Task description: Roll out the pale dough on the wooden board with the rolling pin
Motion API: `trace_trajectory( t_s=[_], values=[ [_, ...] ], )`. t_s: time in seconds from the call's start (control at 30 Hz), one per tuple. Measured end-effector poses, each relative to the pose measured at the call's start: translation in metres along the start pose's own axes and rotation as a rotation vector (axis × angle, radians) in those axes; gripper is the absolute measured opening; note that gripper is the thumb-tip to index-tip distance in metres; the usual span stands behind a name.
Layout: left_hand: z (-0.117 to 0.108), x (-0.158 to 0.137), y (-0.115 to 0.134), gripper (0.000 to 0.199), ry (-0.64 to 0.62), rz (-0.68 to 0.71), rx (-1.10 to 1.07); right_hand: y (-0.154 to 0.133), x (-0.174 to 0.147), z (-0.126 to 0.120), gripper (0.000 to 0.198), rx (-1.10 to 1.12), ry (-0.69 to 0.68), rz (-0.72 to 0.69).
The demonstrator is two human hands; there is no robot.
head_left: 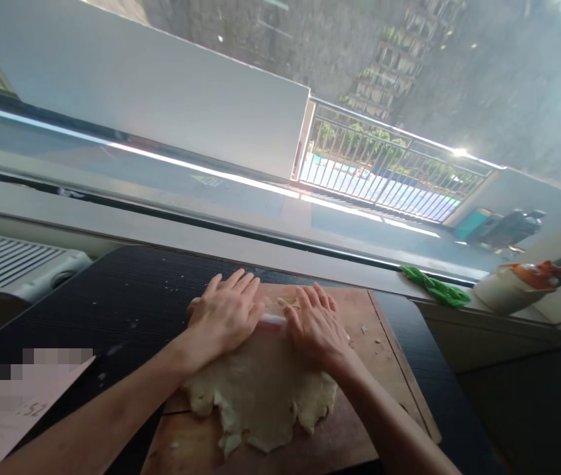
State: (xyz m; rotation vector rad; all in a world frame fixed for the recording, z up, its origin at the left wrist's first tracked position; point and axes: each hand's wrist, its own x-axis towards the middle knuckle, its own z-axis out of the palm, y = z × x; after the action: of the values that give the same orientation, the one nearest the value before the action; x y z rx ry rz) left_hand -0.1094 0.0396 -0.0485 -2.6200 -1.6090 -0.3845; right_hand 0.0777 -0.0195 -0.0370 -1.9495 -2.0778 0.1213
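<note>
A sheet of pale dough [265, 389] with ragged, torn edges lies on a wooden board [359, 422]. Across its far part runs a white rolling pin [273, 319], of which only a short length shows between my hands. My left hand [225, 313] rests flat over the pin's left part, fingers stretched out and pointing away from me. Over the right part lies my right hand [314, 323], palm down with its fingers extended. Both palms hide the pin's ends. Small dough crumbs [378, 342] are scattered on the board at right.
The board sits on a dark table [142, 290] against a window sill. A green cloth [436, 287] and a pale pot [500, 290] stand on the sill at right. A white radiator [18, 264] is at left, and a pink sheet [23, 412] lies near the left edge.
</note>
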Motion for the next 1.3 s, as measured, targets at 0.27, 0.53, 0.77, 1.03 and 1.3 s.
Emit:
trace_trajectory(
  t_s=[0.27, 0.53, 0.77, 1.03, 1.3],
  values=[
    [-0.002, 0.041, 0.003, 0.046, -0.072, -0.084, -0.024, 0.014, 0.05, -0.005, 0.052, -0.081, 0.14, 0.075],
    [0.002, 0.021, 0.002, 0.051, -0.073, 0.011, -0.012, 0.017, 0.035, 0.003, 0.057, -0.081, 0.097, 0.067],
    [0.004, 0.037, -0.003, 0.051, -0.173, -0.011, -0.034, 0.017, 0.045, 0.003, 0.057, -0.042, 0.039, 0.112],
    [-0.001, 0.034, 0.002, 0.051, -0.211, -0.014, -0.035, 0.017, 0.041, -0.001, 0.061, -0.018, -0.016, 0.229],
    [-0.001, -0.048, 0.013, 0.059, 0.118, 0.123, 0.016, 0.003, -0.049, 0.001, 0.057, -0.083, 0.097, -0.048]
  ],
)
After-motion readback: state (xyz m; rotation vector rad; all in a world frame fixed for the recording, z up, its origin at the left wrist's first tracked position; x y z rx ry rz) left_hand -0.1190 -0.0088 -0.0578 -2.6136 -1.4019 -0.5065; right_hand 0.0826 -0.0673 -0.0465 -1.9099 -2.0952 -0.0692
